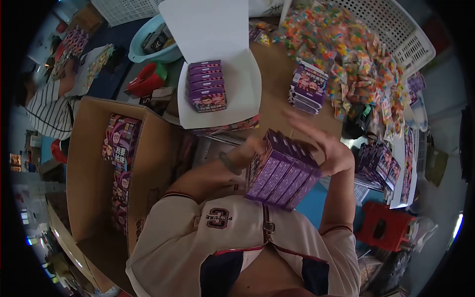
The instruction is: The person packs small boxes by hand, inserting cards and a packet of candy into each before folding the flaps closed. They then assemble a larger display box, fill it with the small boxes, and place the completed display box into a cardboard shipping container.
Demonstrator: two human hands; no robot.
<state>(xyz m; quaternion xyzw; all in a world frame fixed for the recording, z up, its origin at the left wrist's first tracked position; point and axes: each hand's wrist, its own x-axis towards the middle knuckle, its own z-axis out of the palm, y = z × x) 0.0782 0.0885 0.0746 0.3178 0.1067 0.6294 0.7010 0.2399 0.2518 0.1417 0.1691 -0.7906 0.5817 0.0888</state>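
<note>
A row of several small purple boxes point(283, 173) stands tilted in front of my chest. My left hand point(246, 152) is closed on its left end, with the thumb near the top edge and part of the fingers hidden behind the boxes. On the other end, my right hand point(332, 151) is open, its palm by the right side of the row and its fingers stretched out, somewhat blurred. Ahead, an open white carton point(242, 89) with its lid up holds a row of similar purple boxes point(206, 86) along its left side.
To the left, a deep brown cardboard box point(91, 148) contains printed purple cartons point(120, 141). A stack of flat purple packs point(309, 86) lies beside a heap of colourful candy packets point(341, 54). A red stool point(386, 225) is at right. Another person in a striped shirt point(52, 111) sits far left.
</note>
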